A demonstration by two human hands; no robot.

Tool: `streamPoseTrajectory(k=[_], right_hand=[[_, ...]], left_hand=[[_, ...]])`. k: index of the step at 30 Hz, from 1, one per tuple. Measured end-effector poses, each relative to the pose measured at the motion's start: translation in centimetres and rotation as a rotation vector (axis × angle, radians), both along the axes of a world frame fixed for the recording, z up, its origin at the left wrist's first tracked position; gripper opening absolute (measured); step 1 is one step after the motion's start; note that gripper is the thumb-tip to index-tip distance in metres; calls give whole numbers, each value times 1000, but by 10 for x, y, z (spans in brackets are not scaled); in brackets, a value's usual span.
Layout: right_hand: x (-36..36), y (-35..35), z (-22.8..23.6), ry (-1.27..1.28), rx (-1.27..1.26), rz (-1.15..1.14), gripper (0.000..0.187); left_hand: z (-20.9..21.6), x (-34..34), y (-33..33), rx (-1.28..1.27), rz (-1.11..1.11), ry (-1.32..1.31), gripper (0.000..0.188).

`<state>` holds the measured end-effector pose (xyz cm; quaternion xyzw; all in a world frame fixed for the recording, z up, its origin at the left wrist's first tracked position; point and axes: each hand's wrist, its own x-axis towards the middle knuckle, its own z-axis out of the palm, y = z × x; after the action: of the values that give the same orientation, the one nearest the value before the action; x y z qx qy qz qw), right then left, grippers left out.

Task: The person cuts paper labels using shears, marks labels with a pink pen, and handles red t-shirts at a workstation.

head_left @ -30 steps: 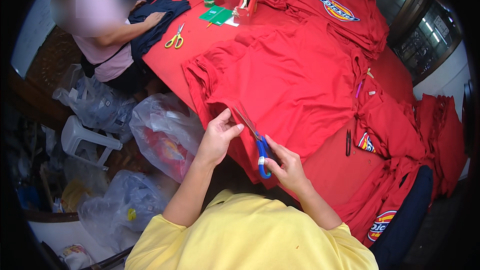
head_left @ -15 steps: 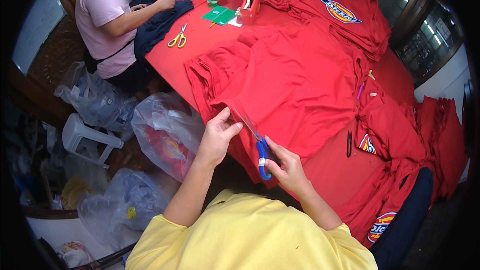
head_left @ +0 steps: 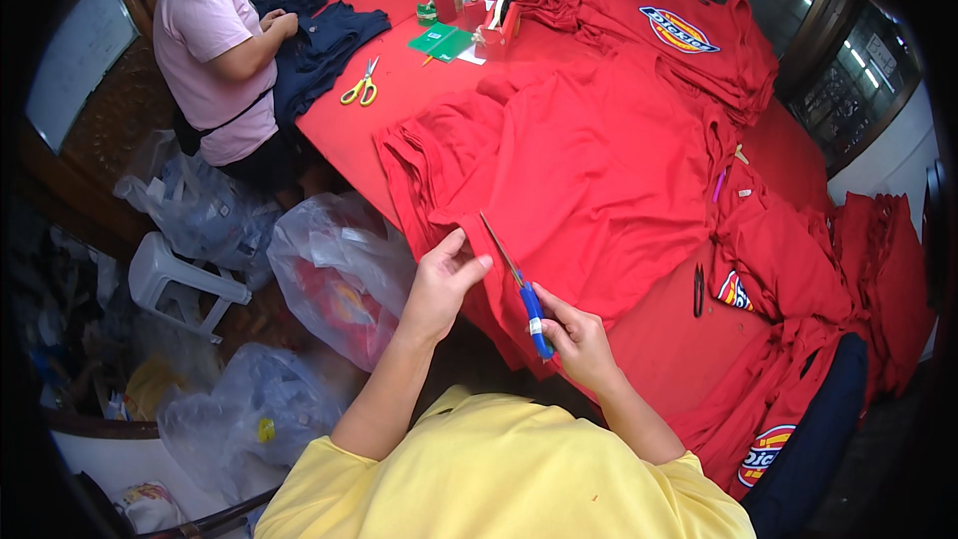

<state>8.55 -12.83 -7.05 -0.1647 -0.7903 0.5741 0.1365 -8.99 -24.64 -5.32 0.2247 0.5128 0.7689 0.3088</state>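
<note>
A red T-shirt (head_left: 579, 170) lies spread over a stack of red garments on the table in front of me. At its near left edge my left hand (head_left: 439, 284) holds the cloth between thumb and fingers. My right hand (head_left: 579, 339) is closed round the blue handles of a pair of scissors (head_left: 534, 314). The scissors' thin blades point away from me, over the shirt just right of my left fingertips, and look nearly together. Any thread at the blade tips is too small to make out.
Yellow-handled scissors (head_left: 360, 85), a green booklet (head_left: 444, 41) and a red tape dispenser (head_left: 497, 28) lie farther back. Black thread snips (head_left: 699, 289) rest at right near piled red shirts (head_left: 788, 250). A person (head_left: 215, 50) handles dark cloth far left. Plastic bags (head_left: 339, 260) and a white stool (head_left: 185, 284) stand left.
The scissors have turned in my right hand, their handles now seen edge-on and the blades closer together. My left hand has shifted slightly nearer. The other person's hands have drawn together.
</note>
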Motion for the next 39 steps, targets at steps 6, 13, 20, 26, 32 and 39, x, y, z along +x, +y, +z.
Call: streamPoseTrajectory(k=[6, 13, 20, 26, 32, 39], right_hand=[[1, -8, 10, 127, 158, 39, 52], [-1, -4, 1, 99, -35, 5, 52], [5, -9, -6, 137, -19, 20, 51], [1, -6, 0, 177, 65, 6, 51], [7, -4, 2, 37, 0, 0, 50], [7, -6, 6, 113, 139, 12, 54]], left_hand=[[2, -3, -3, 74, -21, -77, 38], [11, 8, -5, 61, -50, -72, 40], [-5, -4, -2, 156, -7, -183, 35], [12, 10, -7, 77, -93, -116, 38], [4, 8, -2, 165, -53, -200, 40], [3, 11, -3, 90, -90, -117, 46]])
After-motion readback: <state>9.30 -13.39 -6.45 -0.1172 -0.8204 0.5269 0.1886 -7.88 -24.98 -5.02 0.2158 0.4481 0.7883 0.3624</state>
